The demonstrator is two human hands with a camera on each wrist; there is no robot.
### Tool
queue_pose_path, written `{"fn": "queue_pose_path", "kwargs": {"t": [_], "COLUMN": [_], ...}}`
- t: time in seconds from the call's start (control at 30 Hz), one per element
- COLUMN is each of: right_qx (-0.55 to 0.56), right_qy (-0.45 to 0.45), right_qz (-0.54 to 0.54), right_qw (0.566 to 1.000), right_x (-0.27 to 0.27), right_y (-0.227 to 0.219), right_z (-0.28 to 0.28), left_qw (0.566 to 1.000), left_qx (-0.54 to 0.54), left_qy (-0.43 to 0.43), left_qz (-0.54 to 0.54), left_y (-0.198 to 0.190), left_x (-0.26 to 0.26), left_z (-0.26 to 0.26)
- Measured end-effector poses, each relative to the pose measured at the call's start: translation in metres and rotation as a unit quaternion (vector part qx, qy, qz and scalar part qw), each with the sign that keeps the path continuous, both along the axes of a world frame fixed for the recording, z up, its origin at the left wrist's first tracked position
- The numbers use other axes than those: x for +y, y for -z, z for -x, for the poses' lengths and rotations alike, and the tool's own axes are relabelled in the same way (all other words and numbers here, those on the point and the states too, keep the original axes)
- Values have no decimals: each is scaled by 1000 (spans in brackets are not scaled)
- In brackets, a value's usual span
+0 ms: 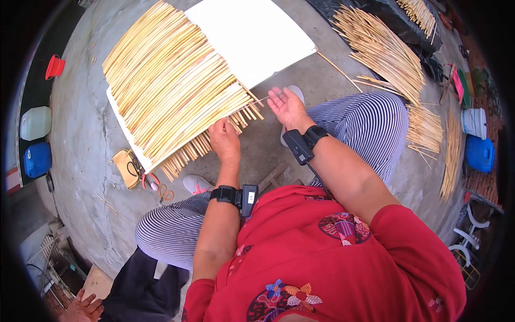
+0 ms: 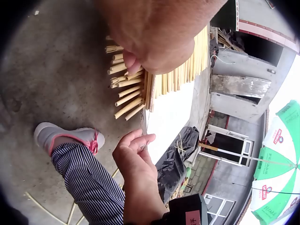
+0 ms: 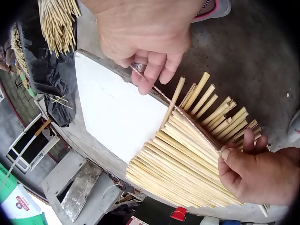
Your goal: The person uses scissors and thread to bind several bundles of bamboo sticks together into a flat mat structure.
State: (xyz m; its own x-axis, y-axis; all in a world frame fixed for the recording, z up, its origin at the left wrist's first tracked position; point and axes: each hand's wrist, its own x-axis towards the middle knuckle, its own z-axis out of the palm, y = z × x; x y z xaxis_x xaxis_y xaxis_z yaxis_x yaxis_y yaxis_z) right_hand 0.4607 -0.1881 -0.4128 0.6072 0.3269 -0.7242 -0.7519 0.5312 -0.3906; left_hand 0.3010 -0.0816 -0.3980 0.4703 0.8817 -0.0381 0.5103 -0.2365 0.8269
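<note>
A row of pale plant stalks (image 1: pixel 166 80) lies side by side across a white board (image 1: pixel 257 43), their cut ends jutting past its near edge. My right hand (image 1: pixel 289 108) is off the right side of the row and pinches a thin twisted cord (image 3: pixel 161 94). From there the cord runs taut across the stalks near their ends to my left hand (image 1: pixel 225 140). Thumb and fingers of the left hand (image 3: pixel 258 171) pinch the cord at the board's near edge, over the stalk ends. Part of the left-hand grip is hidden in the left wrist view.
Loose stalk piles (image 1: pixel 381 48) lie at the right, some on black plastic sheeting. One single stalk (image 1: pixel 340 71) slants from the board's corner. Orange-handled scissors (image 1: pixel 167 196) and a yellow pouch (image 1: pixel 126 167) lie left of my feet. Another person's hand (image 1: pixel 83 309) shows at lower left.
</note>
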Motion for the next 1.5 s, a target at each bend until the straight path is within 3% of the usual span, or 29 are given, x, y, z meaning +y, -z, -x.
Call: {"fn": "queue_pose_path", "kwargs": {"t": [0.1,0.3,0.6,0.7,0.8,1.07,1.37,1.5], "right_qx": [17,15,35,36,39,12,-103,-134], "right_qy": [17,37,105,110,117,132,-31,-52], "right_qz": [10,28,7,12,13,-37,-110,-111], "right_qw": [1000,999,994,993,992,991,988,983], "right_x": [0,-9,-15,-19,-19,-11,9,13], "right_y": [2,9,3,4,4,-17,-65,-70], "right_z": [-1,0,-11,-14,-16,-22,-25,-23], "left_qw": [994,994,992,982,933,936,929,935], "left_qx": [-29,-16,59,38,68,104,108,100], "left_qy": [-8,-104,-108,-38,33,42,67,59], "left_qz": [-105,-41,-35,-179,-352,-334,-348,-334], "left_y": [17,12,5,-2,-7,4,14,17], "left_x": [0,-6,-1,-3,6,9,14,13], "left_z": [-2,-8,-6,-6,-7,-6,-5,-5]}}
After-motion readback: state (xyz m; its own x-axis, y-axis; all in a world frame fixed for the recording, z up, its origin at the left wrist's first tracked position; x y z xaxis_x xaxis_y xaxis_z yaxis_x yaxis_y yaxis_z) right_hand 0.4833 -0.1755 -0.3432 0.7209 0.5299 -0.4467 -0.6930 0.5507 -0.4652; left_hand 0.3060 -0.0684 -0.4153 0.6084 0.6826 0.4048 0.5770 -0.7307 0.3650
